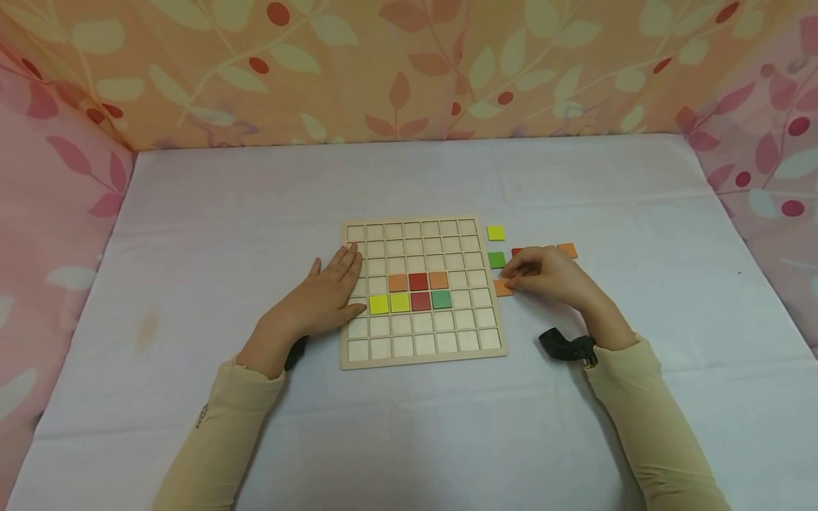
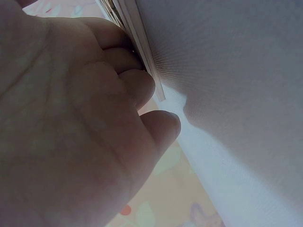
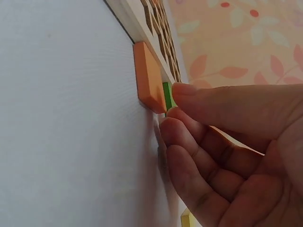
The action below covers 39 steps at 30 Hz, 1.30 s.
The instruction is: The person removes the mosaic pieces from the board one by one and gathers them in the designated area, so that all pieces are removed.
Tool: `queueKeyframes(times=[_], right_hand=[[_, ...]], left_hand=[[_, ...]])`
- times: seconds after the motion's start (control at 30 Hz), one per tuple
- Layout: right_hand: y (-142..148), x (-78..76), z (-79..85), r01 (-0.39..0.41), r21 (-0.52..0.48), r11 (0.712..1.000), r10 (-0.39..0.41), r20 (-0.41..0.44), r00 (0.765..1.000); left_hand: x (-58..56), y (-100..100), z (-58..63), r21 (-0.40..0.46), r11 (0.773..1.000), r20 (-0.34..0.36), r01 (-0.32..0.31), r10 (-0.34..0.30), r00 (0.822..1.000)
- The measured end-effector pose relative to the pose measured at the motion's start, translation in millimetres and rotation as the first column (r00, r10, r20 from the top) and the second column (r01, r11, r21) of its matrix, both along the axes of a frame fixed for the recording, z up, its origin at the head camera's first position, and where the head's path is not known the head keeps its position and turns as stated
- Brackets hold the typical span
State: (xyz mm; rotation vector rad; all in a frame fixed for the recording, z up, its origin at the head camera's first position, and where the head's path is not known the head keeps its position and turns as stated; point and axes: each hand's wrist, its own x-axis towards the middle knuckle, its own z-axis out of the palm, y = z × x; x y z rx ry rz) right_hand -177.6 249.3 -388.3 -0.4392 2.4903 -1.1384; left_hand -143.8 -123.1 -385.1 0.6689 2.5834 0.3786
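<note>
A wooden grid board (image 1: 422, 348) lies flat on the white table. Two touching rows of coloured square tiles sit in its middle cells, among them a red tile (image 1: 418, 282), an orange tile (image 1: 397, 282) and a yellow tile (image 1: 379, 304). My left hand (image 1: 319, 294) rests on the board's left edge, fingers extended over the rim. At the right edge, my right hand (image 1: 552, 277) has its bent thumb and fingertips close together beside a loose orange tile (image 3: 149, 75). That tile lies flat against the board; a small gap shows between thumb and forefinger.
Right of the board lie a loose yellow tile (image 1: 495, 233), a green tile (image 1: 496, 260) and another orange tile (image 1: 567, 250). A red tile (image 1: 516, 252) is partly hidden behind my right hand. Floral cloth (image 1: 409, 71) hangs along the table's back and sides.
</note>
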Motion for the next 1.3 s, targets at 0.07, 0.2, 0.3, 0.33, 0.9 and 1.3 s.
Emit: queueKeyframes(times=[0.07, 0.2, 0.3, 0.33, 0.9, 1.3], right_hand=[[-0.1, -0.3, 0.8, 0.006, 0.002, 1.000, -0.006, -0.011, 1.000], [-4.9, -2.0, 3.5, 0.004, -0.011, 1.000, -0.004, -0.015, 1.000], [-11.6, -4.1, 6.5, -0.011, -0.025, 1.000, 0.011, -0.013, 1.000], [-14.3, -4.9, 7.5, -0.015, -0.029, 0.999, 0.014, -0.007, 1.000], [-63.6, -13.6, 18.2, -0.117, -0.125, 0.985, 0.118, -0.002, 0.993], [-88.9, -16.1, 18.0, -0.183, -0.170, 0.968, 0.180, -0.037, 0.983]], left_hand=[[-0.3, -0.1, -0.5, 0.000, 1.000, 0.001, 0.001, -0.001, 1.000], [-0.6, -0.5, -0.8, -0.002, 1.000, 0.001, 0.003, -0.003, 1.000], [-0.6, -0.9, -1.1, -0.003, 1.000, 0.000, 0.003, -0.003, 1.000], [-0.6, -1.0, -1.2, -0.002, 1.000, -0.001, 0.004, -0.004, 1.000], [0.5, -0.1, 0.4, -0.005, 1.000, -0.005, 0.000, 0.000, 1.000], [0.2, -1.5, -1.1, 0.003, 1.000, -0.003, 0.003, -0.003, 1.000]])
